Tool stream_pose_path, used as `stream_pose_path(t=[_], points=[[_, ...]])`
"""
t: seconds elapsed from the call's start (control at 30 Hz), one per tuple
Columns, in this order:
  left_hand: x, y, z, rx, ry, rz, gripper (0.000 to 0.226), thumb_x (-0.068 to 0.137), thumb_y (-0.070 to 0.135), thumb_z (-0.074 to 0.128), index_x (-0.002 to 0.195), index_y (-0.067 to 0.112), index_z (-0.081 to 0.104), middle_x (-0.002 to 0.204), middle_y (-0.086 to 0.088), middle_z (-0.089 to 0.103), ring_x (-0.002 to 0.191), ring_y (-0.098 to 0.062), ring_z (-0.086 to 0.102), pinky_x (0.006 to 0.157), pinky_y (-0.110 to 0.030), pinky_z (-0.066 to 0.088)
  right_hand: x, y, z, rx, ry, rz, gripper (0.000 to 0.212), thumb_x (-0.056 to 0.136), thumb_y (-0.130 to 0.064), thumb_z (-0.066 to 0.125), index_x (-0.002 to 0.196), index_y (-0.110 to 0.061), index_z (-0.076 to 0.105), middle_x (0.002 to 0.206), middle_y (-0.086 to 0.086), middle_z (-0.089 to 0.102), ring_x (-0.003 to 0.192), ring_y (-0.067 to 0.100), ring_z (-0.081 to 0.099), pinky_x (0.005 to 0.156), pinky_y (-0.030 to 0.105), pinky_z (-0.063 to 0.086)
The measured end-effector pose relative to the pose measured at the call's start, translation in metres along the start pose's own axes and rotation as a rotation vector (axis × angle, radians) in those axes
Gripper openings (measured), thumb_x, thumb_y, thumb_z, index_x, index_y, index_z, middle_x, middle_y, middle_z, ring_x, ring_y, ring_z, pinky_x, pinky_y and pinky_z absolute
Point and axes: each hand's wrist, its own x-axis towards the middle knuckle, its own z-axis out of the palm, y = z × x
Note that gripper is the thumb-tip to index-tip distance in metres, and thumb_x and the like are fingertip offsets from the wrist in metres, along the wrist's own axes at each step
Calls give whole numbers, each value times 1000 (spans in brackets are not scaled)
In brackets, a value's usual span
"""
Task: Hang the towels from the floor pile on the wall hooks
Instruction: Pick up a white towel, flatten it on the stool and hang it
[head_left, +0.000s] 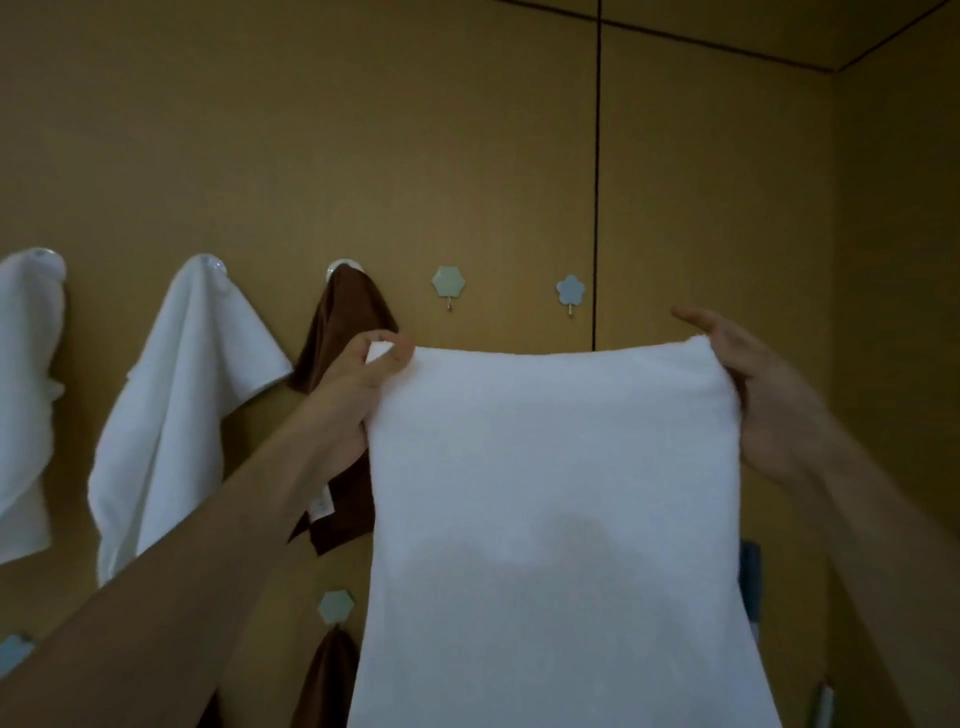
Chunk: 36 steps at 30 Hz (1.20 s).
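A white towel (550, 499) hangs spread out in front of me, held up by its top edge. My left hand (363, 384) pinches its top left corner between thumb and fingers. My right hand (753, 384) grips the top right corner, with the index finger pointing out. Just above the towel's top edge, two bare hooks sit on the wooden wall: a green hexagon hook (448, 284) and a blue flower hook (570, 291).
Two white towels (182, 395) (26, 395) and a brown towel (343, 415) hang on hooks to the left. Lower down, a second green hexagon hook (335, 606) carries another brown towel (330, 680). A side wall closes the corner on the right.
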Motion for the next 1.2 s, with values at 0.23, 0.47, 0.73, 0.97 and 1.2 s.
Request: stream_pose_path(t=[0.23,0.47,0.73,0.97,1.2], points=[[48,10,-33,221,-44,225,32,77,8,82,95,21,59,100,-5,66,87,-16,65,71,-32,58,70,14,19,-255,-235,-174,54,81,4,67,111,-40,74,112,-9,73,102,15,70,76,24,59],[114,-12,-46,1455,25,1039,64,69,-10,64,118,30,70,116,-6,56,86,-28,61,58,-30,41,148,62,60,-1342,-183,-563,65,97,-5,49,135,-57,47,143,0,48,122,24,53,83,23,38],[173,-11,-46,1945,37,1071,68,84,16,18,144,23,50,153,-10,44,76,-34,64,53,-34,40,205,78,100,-1939,-77,-697,61,103,-20,32,156,-42,10,136,14,40,96,27,62,75,35,53],[194,-26,-32,1964,147,1035,52,88,12,55,139,11,48,123,-9,51,56,-23,48,39,-29,19,236,103,109,-1937,-48,-655,61,103,-23,33,157,-35,8,126,14,44,91,28,62,70,35,51],[164,-51,-9,1877,141,824,44,87,11,50,130,9,48,127,-7,48,65,-29,57,43,-31,17,228,141,104,-1534,-159,-477,59,99,-22,42,151,-46,30,129,9,44,106,32,56,87,37,48]])
